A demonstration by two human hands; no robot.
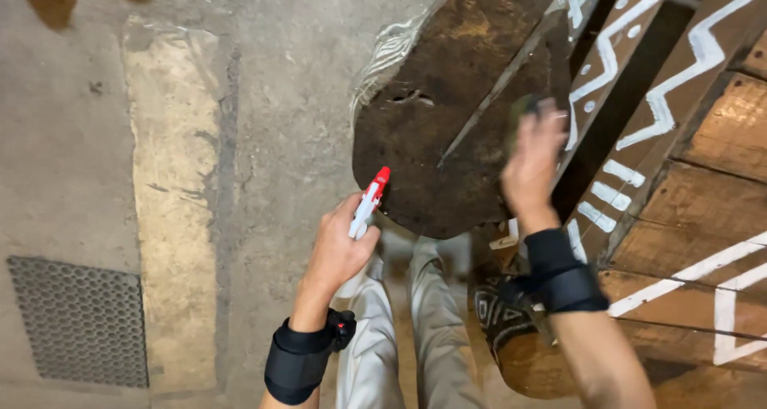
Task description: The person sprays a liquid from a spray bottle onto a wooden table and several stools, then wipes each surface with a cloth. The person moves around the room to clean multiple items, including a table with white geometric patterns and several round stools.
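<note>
Rough dark wooden mask (pixel 447 129), red-tipped spray bottle (pixel 369 201)

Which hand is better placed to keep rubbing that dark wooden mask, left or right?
Right, most likely. The right hand already presses a dark pad against the wooden mask. The left hand is below the mask's edge, gripping a red-tipped spray bottle.

Bare concrete floor (pixel 72 137) lies open leftward; painted wooden planks (pixel 695 209) (probably a bench) block the right.
</note>
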